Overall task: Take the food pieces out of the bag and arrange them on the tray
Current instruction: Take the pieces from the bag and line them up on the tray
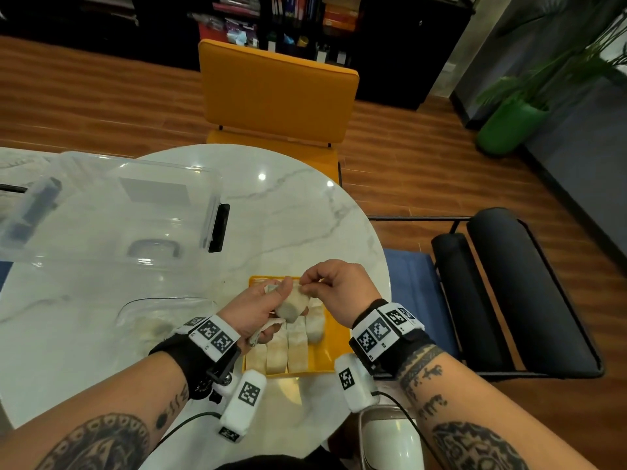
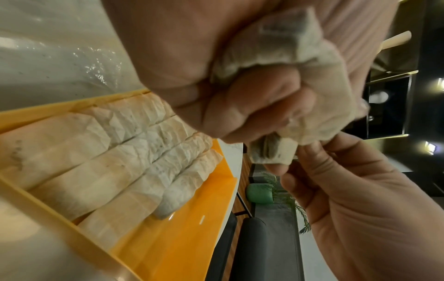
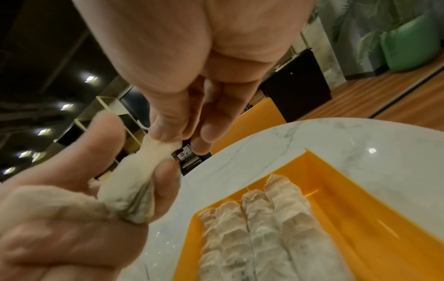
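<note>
Above the yellow tray, my left hand grips a bunch of pale, wrinkled food pieces. One piece is bunched in its palm. Another sticks out past the curled fingers. My right hand pinches the thin end of that piece between thumb and fingertips. Several food pieces lie side by side in a row in the tray. The clear plastic bag lies on the table to the left of the tray, with something pale inside it.
A large clear plastic bin stands at the back left of the round marble table. A yellow chair is behind the table. On the right stand a black chair and a green plant pot. The tray's right strip is bare.
</note>
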